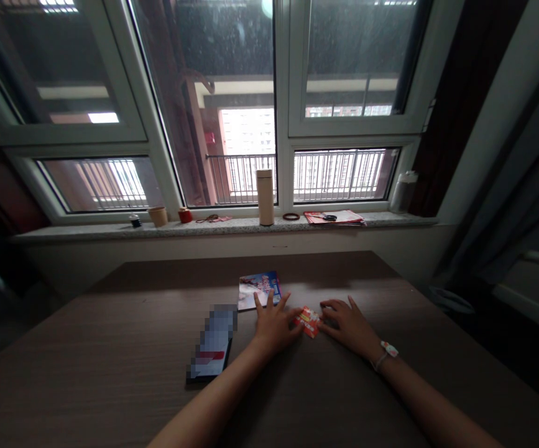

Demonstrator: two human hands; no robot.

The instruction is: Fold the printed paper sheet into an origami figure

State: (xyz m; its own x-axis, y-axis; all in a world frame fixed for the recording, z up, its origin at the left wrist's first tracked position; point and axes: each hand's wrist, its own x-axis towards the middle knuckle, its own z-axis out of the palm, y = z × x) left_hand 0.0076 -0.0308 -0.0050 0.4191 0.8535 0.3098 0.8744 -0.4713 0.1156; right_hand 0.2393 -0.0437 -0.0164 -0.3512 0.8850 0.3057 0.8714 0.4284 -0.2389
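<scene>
A small red-and-orange printed piece of paper [310,322] lies low over the brown table, between my two hands. My left hand [273,323] has its thumb and index finger closed at the paper's left edge, while its other fingers spread out toward the booklet. From the other side, my right hand [352,326] meets the paper's right edge with thumb and fingertips, one finger raised. The booklet [253,290], blue and pink, lies flat just beyond my left fingers. A phone [213,342] with a blurred screen rests left of my left forearm.
The brown table [124,323] reaches toward a stone windowsill [232,228]. On the sill stand a beige thermos [265,198], a paper cup [158,216], a small red container [184,215] and a clear bottle [403,193]. Scissors [329,218] lie on red-edged papers [348,216].
</scene>
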